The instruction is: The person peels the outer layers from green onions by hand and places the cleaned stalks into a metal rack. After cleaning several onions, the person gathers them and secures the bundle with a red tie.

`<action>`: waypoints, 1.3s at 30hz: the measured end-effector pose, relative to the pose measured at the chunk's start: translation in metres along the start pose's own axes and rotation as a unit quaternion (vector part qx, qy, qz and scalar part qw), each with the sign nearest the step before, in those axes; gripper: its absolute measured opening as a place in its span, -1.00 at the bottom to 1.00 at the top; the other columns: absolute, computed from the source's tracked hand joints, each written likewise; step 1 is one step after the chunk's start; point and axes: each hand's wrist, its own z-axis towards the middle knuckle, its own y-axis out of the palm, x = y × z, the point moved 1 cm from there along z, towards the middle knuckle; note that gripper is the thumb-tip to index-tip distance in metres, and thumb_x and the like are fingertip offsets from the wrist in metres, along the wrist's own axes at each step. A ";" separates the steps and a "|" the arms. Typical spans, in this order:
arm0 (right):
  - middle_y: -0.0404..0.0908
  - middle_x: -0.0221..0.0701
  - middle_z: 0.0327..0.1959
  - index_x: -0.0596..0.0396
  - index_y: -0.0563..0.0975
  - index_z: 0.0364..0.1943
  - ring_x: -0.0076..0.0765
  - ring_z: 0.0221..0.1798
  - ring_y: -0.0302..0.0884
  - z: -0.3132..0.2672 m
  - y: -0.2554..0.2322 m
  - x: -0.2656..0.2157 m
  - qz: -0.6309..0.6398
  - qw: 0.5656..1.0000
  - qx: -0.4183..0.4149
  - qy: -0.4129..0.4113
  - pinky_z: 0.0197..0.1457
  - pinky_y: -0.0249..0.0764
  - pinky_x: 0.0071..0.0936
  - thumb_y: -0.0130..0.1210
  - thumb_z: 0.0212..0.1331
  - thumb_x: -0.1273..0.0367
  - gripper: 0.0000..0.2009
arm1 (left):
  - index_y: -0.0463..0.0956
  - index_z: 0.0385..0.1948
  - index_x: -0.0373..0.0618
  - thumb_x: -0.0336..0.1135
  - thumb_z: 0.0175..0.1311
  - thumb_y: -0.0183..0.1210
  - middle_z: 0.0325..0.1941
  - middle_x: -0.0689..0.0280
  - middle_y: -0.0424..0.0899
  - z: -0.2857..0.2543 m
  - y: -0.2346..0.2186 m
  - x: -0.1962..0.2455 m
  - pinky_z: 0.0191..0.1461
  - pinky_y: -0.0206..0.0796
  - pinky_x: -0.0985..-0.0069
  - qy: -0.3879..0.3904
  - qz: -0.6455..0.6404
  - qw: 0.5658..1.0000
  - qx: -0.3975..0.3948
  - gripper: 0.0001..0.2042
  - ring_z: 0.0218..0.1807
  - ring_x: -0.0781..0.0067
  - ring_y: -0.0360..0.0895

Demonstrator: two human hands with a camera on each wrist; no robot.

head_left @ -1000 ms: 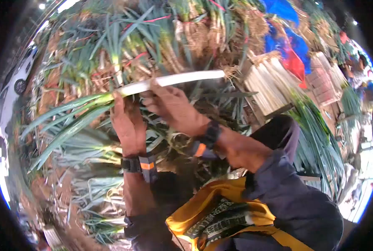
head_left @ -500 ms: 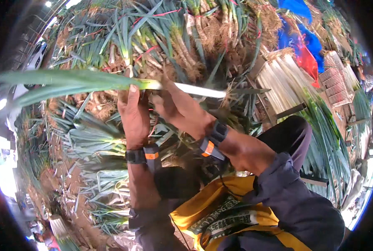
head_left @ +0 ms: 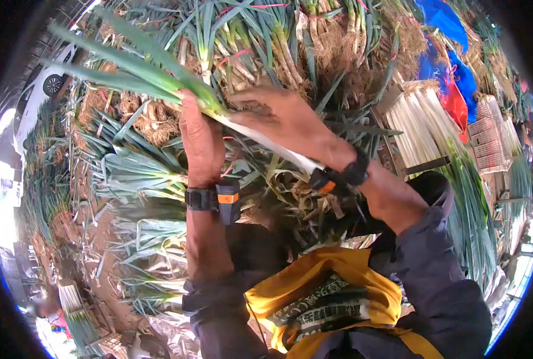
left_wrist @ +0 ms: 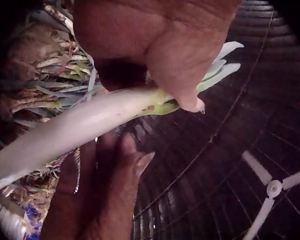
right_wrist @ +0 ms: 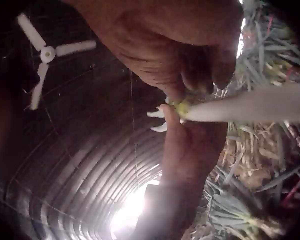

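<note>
Under an arched roof point(right_wrist: 90, 165), amid heaped leeks point(head_left: 266, 42), both hands' fingers point(head_left: 197, 113) curled around one leek point(head_left: 242, 134)

The leek point(head_left: 159, 78) has tilted, leaves up-left, white end toward the person.

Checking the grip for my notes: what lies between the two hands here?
In the head view, only the leek spans between the left hand and right hand; both grip it near where white stalk meets green leaves.

We lose the leek's point(head_left: 218, 113) root end behind the right hand point(head_left: 290, 122) and wrist. Beside the leek, our left wrist view cuts off its white shaft point(left_wrist: 65, 135).
</note>
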 end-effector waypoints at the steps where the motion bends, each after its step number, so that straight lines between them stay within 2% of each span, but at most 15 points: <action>1: 0.71 -0.19 -0.03 0.25 0.58 0.10 -0.46 0.00 0.67 0.006 0.000 -0.002 -0.039 0.998 -0.039 -0.015 0.09 0.62 -0.45 0.28 0.30 0.38 -0.65 | 0.44 0.15 -0.17 0.24 0.48 0.04 0.03 0.26 0.55 -0.002 0.001 -0.001 0.19 0.34 0.34 -0.005 -0.010 1.000 -0.018 -0.41 0.07 0.42 0.48; 6: 0.69 -0.26 0.01 0.30 0.59 0.08 -0.45 0.05 0.65 0.018 0.014 0.011 0.281 0.946 -0.138 0.085 0.18 0.58 -0.47 0.31 0.27 0.44 -0.66 | 0.45 0.26 -0.21 0.39 0.43 -0.08 0.16 0.19 0.58 -0.011 0.005 -0.003 0.24 0.45 0.25 -0.053 -0.074 0.994 -0.067 -0.24 0.09 0.25 0.57; 10: 0.68 -0.37 -0.07 0.24 0.60 0.01 -0.53 0.02 0.61 0.016 0.022 0.015 0.299 0.944 -0.103 0.093 0.18 0.55 -0.50 0.32 0.26 0.48 -0.72 | 0.42 0.30 -0.20 0.36 0.45 -0.09 0.24 0.18 0.55 -0.011 0.011 -0.005 0.35 0.37 0.27 -0.027 -0.058 0.997 -0.050 -0.25 0.21 0.26 0.53; 16: 0.64 -0.46 -0.12 0.18 0.61 -0.16 -0.58 -0.01 0.58 0.028 0.022 0.022 0.213 0.965 -0.141 0.053 0.12 0.53 -0.53 0.34 0.24 0.47 -0.84 | 0.39 0.33 -0.15 0.33 0.46 -0.06 0.26 0.19 0.53 -0.011 0.009 -0.007 0.41 0.30 0.28 -0.016 -0.069 0.997 -0.035 -0.29 0.24 0.26 0.50; 19: 0.63 -0.51 -0.17 0.16 0.60 -0.20 -0.60 -0.08 0.58 0.035 0.019 0.023 0.215 0.964 -0.156 0.012 0.06 0.54 -0.55 0.34 0.23 0.47 -0.86 | 0.37 0.32 -0.17 0.27 0.51 -0.07 0.14 0.23 0.57 -0.011 0.015 -0.007 0.28 0.41 0.32 -0.018 -0.118 0.993 -0.017 -0.33 0.11 0.35 0.54; 23: 0.59 -0.55 -0.23 0.16 0.60 -0.24 -0.63 -0.14 0.53 0.031 0.010 0.003 0.132 0.978 -0.154 0.057 -0.02 0.50 -0.56 0.33 0.24 0.48 -0.88 | 0.42 0.24 -0.15 0.15 0.55 -0.03 0.08 0.25 0.61 -0.007 0.000 -0.016 0.25 0.43 0.34 -0.057 -0.131 0.990 -0.023 -0.46 0.08 0.37 0.57; 26: 0.59 -0.55 -0.25 0.14 0.59 -0.24 -0.64 -0.17 0.52 0.019 0.013 -0.007 0.043 0.992 -0.095 -0.076 -0.08 0.50 -0.56 0.33 0.23 0.51 -0.88 | 0.47 0.16 -0.11 0.04 0.55 0.03 0.00 0.27 0.64 0.004 -0.012 -0.025 0.17 0.48 0.33 -0.059 -0.102 0.993 0.005 -0.57 0.02 0.37 0.60; 28: 0.61 -0.53 -0.23 0.12 0.58 -0.23 -0.64 -0.17 0.54 0.010 0.018 -0.001 0.129 0.985 -0.068 -0.087 -0.09 0.52 -0.58 0.33 0.22 0.54 -0.87 | 0.51 0.11 -0.06 -0.03 0.52 0.11 -0.02 0.30 0.64 0.011 -0.019 -0.022 0.11 0.50 0.27 -0.061 -0.116 0.991 -0.021 -0.65 0.00 0.38 0.59; 29: 0.63 -0.52 -0.22 0.12 0.58 -0.22 -0.64 -0.17 0.56 0.008 0.021 0.002 0.174 0.979 -0.056 -0.093 -0.10 0.54 -0.58 0.32 0.22 0.55 -0.86 | 0.51 0.10 -0.06 -0.10 0.50 0.14 -0.12 0.32 0.62 0.017 -0.023 -0.018 -0.03 0.47 0.36 -0.054 -0.117 0.992 -0.004 -0.69 -0.13 0.43 0.56; 30: 0.66 -0.50 -0.19 0.10 0.58 -0.21 -0.65 -0.13 0.60 0.009 0.010 0.005 0.244 0.968 -0.054 0.020 -0.08 0.58 -0.59 0.31 0.21 0.59 -0.84 | 0.50 0.09 -0.06 -0.18 0.49 0.17 -0.22 0.34 0.61 0.024 -0.028 -0.013 -0.17 0.45 0.45 -0.044 -0.116 0.992 0.015 -0.73 -0.25 0.48 0.54; 32: 0.71 -0.51 -0.19 0.07 0.62 -0.16 -0.64 -0.13 0.64 0.015 -0.018 -0.001 0.294 0.955 0.018 -0.020 -0.05 0.58 -0.60 0.29 0.24 0.55 -0.86 | 0.52 0.03 -0.05 -0.31 0.39 0.30 -0.36 0.41 0.54 0.028 -0.041 -0.004 -0.38 0.31 0.58 -0.043 -0.106 0.989 0.096 -0.75 -0.44 0.60 0.41; 33: 0.65 -0.57 -0.29 0.07 0.65 -0.22 -0.72 -0.27 0.51 0.016 -0.035 -0.025 0.245 0.967 0.068 -0.025 -0.20 0.46 -0.67 0.30 0.27 0.46 -0.93 | 0.53 0.02 -0.05 -0.29 0.39 0.31 -0.36 0.42 0.54 0.029 -0.047 -0.001 -0.38 0.31 0.59 -0.032 -0.085 0.991 0.098 -0.75 -0.44 0.61 0.41; 35: 0.65 -0.56 -0.37 0.07 0.70 -0.22 -0.70 -0.37 0.49 0.024 -0.071 -0.038 0.166 0.980 0.109 -0.025 -0.31 0.37 -0.64 0.28 0.29 0.38 -0.91 | 0.54 0.01 -0.04 -0.25 0.38 0.33 -0.36 0.43 0.53 0.025 -0.058 0.006 -0.37 0.30 0.61 -0.008 -0.043 0.994 0.105 -0.74 -0.43 0.61 0.41; 37: 0.65 -0.56 -0.41 0.05 0.69 -0.26 -0.69 -0.41 0.47 0.026 -0.092 -0.012 0.141 0.987 0.083 0.010 -0.35 0.35 -0.59 0.28 0.30 0.29 -0.86 | 0.52 0.09 -0.04 -0.17 0.39 0.32 -0.36 0.45 0.52 0.015 -0.050 0.024 -0.34 0.26 0.63 0.018 -0.001 0.995 0.100 -0.67 -0.41 0.64 0.37; 39: 0.67 -0.47 -0.38 0.10 0.69 -0.24 -0.56 -0.40 0.52 0.009 -0.095 0.031 0.023 0.992 -0.020 0.121 -0.32 0.40 -0.52 0.28 0.30 0.23 -0.78 | 0.48 0.25 -0.01 -0.13 0.42 0.29 -0.36 0.49 0.50 0.013 -0.054 0.031 -0.36 0.21 0.62 0.021 -0.016 0.996 0.086 -0.57 -0.40 0.67 0.34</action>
